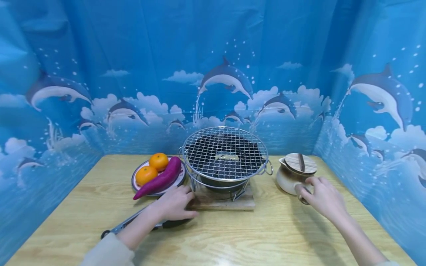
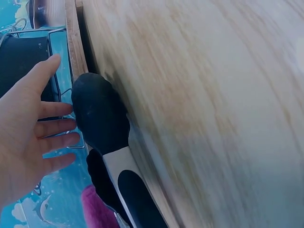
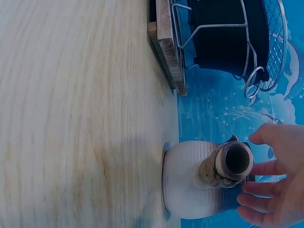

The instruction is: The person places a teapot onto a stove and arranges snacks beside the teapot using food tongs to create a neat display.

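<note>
Blue plastic curtain (image 1: 149,44) with leaping dolphins and clouds wraps the back and both sides; light wood-grain surface (image 1: 226,236) carries everything. Landmark is the round tabletop grill (image 1: 224,153): wire mesh on top, dark bowl (image 3: 221,35) below in a wire stand, all on a wooden board (image 1: 246,204).

Left hand (image 1: 176,203), front-left of the grill: grip wide, fingers spread, thumb well apart, holding nothing. Tongs (image 2: 116,159) with black heads and steel-and-black arms lie on the surface front-left of the grill, partly under that hand in the head view. Fingertips just beside a tong head; can't tell if touching.

Right hand (image 1: 323,195), right of the grill: grip wide, thumb and fingers extended and parted around the side handle (image 3: 209,171) of a teapot, not closed on it; contact unclear. Teapot (image 1: 287,179) is ceramic, cream and brown, upright right of the grill, wooden lid (image 1: 294,163) on, hollow handle pointing frontward.

Left of the grill, dark-rimmed plate (image 1: 134,181) holds two mandarins (image 1: 158,162) and a long purple sweet potato (image 1: 163,180), its thin end over the front rim. Pale sleeve (image 1: 108,253) on the left forearm.
</note>
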`<state>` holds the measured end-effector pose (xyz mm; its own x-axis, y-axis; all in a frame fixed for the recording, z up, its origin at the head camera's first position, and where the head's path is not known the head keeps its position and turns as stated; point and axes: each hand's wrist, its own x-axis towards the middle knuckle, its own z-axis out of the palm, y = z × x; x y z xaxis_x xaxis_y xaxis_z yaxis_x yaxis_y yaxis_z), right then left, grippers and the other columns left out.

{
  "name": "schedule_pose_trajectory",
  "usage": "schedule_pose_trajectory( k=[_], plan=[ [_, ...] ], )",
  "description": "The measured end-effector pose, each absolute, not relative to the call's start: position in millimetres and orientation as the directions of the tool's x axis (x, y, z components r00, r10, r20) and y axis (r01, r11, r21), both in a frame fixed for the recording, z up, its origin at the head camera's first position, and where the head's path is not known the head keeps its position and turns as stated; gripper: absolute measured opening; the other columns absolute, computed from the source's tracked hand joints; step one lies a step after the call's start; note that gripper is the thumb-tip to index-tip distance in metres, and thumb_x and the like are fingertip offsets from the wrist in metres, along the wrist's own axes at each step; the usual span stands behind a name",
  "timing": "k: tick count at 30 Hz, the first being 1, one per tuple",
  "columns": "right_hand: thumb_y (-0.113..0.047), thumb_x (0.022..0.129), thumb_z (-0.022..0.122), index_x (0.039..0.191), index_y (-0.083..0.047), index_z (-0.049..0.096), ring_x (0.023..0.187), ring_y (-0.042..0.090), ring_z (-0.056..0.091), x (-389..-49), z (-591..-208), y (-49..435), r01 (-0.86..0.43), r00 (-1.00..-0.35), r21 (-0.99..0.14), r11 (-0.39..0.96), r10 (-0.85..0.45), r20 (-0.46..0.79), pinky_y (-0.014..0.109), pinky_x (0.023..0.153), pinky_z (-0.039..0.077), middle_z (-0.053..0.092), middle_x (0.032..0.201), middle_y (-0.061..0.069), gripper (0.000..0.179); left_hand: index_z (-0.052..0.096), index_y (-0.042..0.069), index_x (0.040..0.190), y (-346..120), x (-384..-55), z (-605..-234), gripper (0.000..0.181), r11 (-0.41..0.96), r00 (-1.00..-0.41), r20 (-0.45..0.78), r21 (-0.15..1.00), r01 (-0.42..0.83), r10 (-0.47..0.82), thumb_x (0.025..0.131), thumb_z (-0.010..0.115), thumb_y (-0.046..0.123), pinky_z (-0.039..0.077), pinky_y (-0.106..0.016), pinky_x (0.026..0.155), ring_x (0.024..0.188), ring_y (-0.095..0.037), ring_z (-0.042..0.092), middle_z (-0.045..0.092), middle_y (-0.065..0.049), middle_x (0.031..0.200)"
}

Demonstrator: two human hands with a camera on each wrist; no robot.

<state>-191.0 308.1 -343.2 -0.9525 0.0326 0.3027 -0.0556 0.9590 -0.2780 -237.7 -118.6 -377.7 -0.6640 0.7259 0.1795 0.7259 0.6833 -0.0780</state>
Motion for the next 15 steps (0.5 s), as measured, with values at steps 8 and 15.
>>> schedule_pose_trajectory(
  k=[8,15],
  plan=[
    [-0.035,0.089,0.054,0.108,0.005,0.058,0.088,0.039,0.053,-199,-351,308,-0.074,-0.96,-0.251,0.965,-0.001,0.28,0.054,0.064,0.044,0.055,0.098,0.025,0.045,0.066,0.006,0.097,-117,-240,-384,0.052,0.663,-0.639,0.188,-0.114,0.74,0.746,0.078,0.063,0.054,0.047,-0.037,0.07,0.081,-0.02,0.054,0.057,-0.005,0.088],
    [-0.032,0.083,0.062,0.105,0.005,0.057,0.082,0.042,0.055,-203,-354,304,-0.06,-0.966,-0.228,0.972,0.002,0.259,0.054,0.06,0.044,0.053,0.095,0.025,0.043,0.066,0.006,0.097,-115,-242,-385,0.052,0.661,-0.637,0.185,-0.131,0.739,0.748,0.079,0.062,0.055,0.047,-0.037,0.073,0.083,-0.021,0.054,0.058,-0.006,0.09]
  ],
)
